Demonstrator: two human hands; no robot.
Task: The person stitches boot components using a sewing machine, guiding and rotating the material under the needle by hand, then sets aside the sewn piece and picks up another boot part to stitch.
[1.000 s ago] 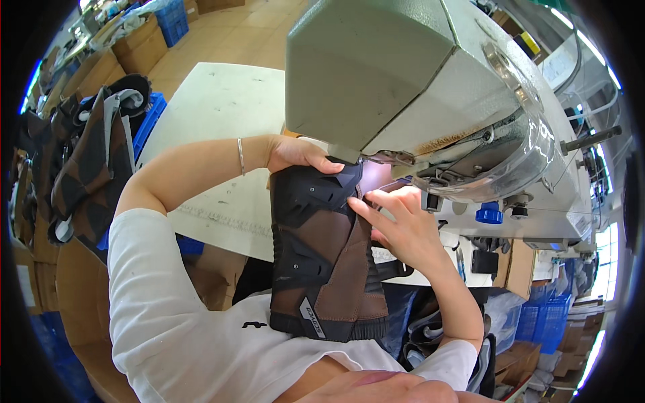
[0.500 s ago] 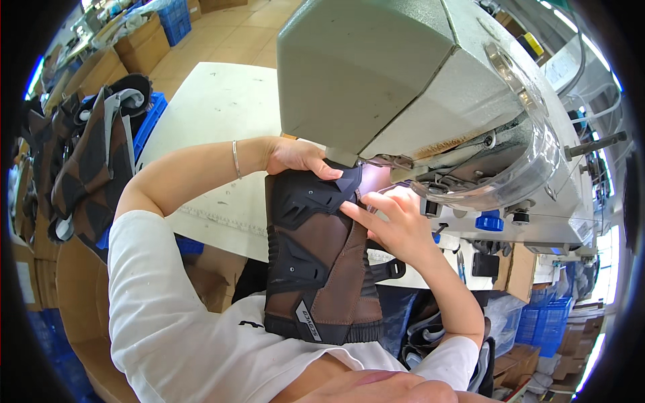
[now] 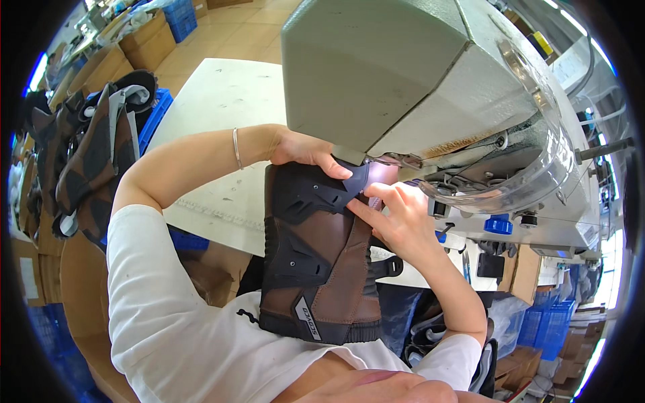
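Observation:
A brown and black boot upper (image 3: 312,242) with moulded black guards and a strap lies under the head of a sewing machine (image 3: 376,74), its lower end against my white shirt. My left hand (image 3: 310,153) grips its far edge, thumb on top of a black guard and the fingers hidden beyond or beneath. From the right, my right hand (image 3: 403,218) holds the edge beside the lit needle area, a finger laid along the upper and the others bent. The machine's head partly hides the needle, and the exact stitching point is too small to make out.
The white table (image 3: 215,101) spreads left of the machine. Several brown and black uppers (image 3: 101,148) are heaped on a blue crate (image 3: 158,114) at the left. A large cardboard box (image 3: 84,289) stands near my left elbow. A clear guard (image 3: 537,154) sticks out from the machine.
The upper has turned slightly, its lower end shifting a little left. Both hands keep their hold on it. The whole view has shifted slightly.

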